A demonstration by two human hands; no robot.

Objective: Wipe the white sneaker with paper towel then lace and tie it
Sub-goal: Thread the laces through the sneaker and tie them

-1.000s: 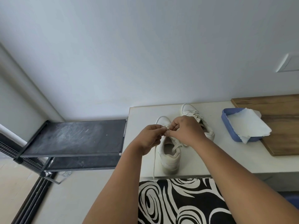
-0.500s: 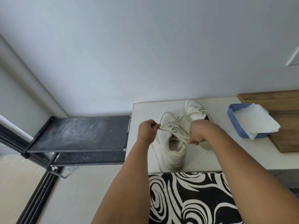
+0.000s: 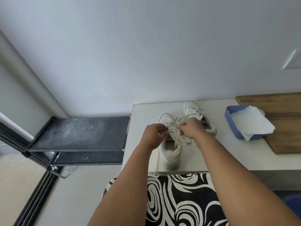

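Near white leather sneaker (image 3: 169,149) standing on the pale table top (image 3: 143,111), toe toward the wall, second white sneaker (image 3: 200,118) just beside it on the right. Left hand (image 3: 153,134) and right hand (image 3: 192,129) close together over the tongue, each pinching a part of the flat cream shoelace (image 3: 177,137), probably in the middle of the knot or bow. Risk from here: loop slipping out of the pinch if pulled unevenly, giving a loose bow; crumpled white paper towel (image 3: 250,123) lying apart in the blue plastic tray (image 3: 228,115).
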